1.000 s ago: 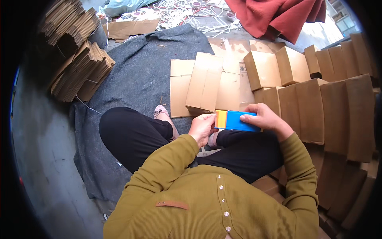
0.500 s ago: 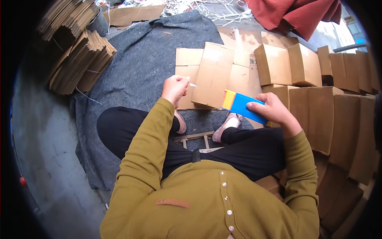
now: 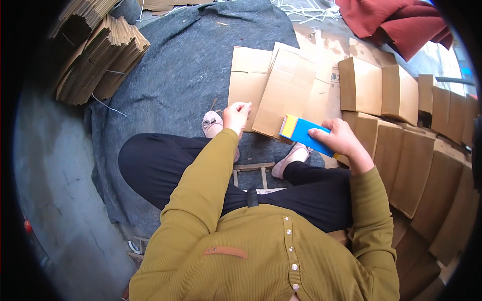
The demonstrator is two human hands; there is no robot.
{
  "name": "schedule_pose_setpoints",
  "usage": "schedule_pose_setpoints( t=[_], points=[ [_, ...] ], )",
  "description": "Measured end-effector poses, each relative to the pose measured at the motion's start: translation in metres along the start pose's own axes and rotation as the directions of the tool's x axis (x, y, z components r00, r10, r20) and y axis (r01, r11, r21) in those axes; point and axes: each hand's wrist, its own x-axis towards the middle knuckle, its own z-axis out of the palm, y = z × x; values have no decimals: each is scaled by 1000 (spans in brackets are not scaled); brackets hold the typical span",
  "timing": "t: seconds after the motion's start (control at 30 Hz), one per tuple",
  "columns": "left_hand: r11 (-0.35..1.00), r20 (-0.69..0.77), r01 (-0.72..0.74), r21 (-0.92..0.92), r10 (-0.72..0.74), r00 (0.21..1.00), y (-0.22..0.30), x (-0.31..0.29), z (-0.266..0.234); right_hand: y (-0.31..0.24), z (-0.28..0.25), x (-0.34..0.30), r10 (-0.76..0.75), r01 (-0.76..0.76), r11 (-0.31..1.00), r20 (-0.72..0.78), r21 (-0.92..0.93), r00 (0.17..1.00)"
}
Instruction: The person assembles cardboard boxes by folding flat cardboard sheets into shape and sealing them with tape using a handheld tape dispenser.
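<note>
My right hand (image 3: pixel 343 139) grips a flat blue tool with a yellow end (image 3: pixel 310 135), its thumb lying along the top. The yellow end points left, over the near edge of a folded cardboard piece (image 3: pixel 288 83). Just left of that piece is my left hand (image 3: pixel 236 118), with thumb and fingertips pinched together. Whatever the pinch holds, if anything, is too small to make out. Under the folded piece lies another flat cardboard sheet (image 3: pixel 247 83), partly covered. Both lie on the floor in front of my feet.
Brown cardboard boxes (image 3: pixel 361 85) stand in rows along the right. Tied stacks of flattened cardboard (image 3: pixel 100 60) are at the far left. A dark grey cloth (image 3: pixel 175 65) spreads over the floor. Red fabric (image 3: pixel 396 25) and white strips (image 3: pixel 306 11) lie at the back.
My left hand has moved right toward the folded cardboard; a small white bit at its fingertips no longer shows clearly. My right hand keeps its grip on the blue tool. The view has shifted slightly.
</note>
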Motion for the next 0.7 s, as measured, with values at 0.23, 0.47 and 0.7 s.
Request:
schedule_pose_setpoints(
  t=[0.23,0.47,0.7],
  points=[
    [940,15,159,-303,-162,987,-12,-11,26,18,11,2,-31,32,999,-27,33,999],
    [961,71,242,-131,-235,969,-45,5,26,17,14,2,-31,32,998,-26,52,999],
    [675,-136,-409,614,601,787,-1,-34,4,33,10,4,-35,34,996,13,85,999]
  ],
)
